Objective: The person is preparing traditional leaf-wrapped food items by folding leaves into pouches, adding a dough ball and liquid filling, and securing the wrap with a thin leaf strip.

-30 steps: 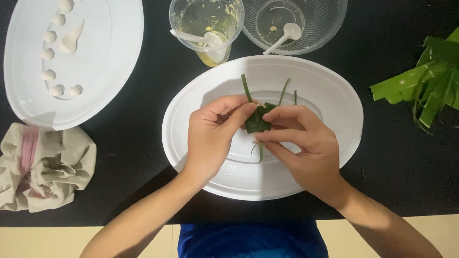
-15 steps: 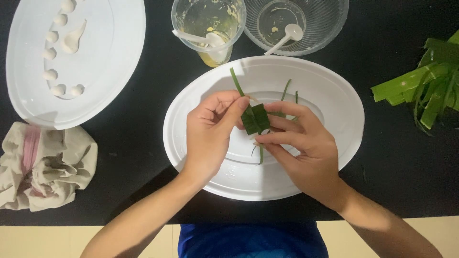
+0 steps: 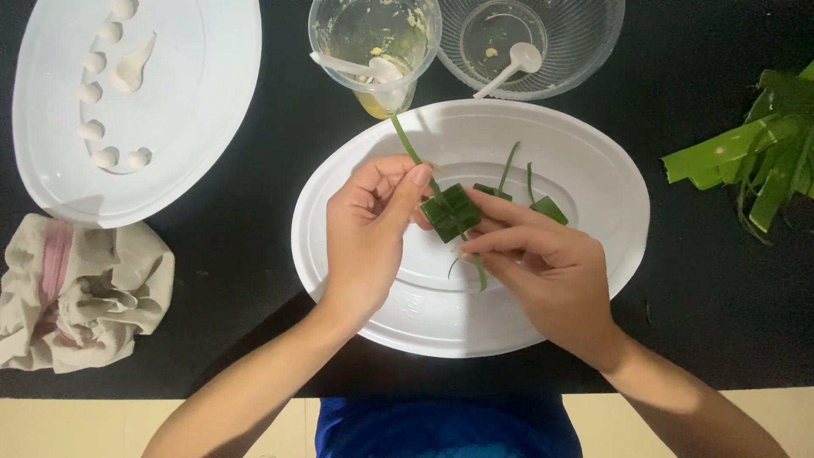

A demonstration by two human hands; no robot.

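Hands are working over the white oval plate (image 3: 593,254): I'm pinching a small woven leaf parcel (image 3: 451,212) with my right hand (image 3: 543,267), while my left hand (image 3: 369,229) is gripping its long green strip (image 3: 409,144). Beyond, a plastic cup (image 3: 373,51) and clear bowl (image 3: 560,42) are sitting on the black surface (image 3: 271,144).

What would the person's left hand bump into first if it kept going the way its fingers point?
Probably the small folded green leaf parcel, which the left hand already touches at its fingertips. Beyond it lie the right hand's fingers.
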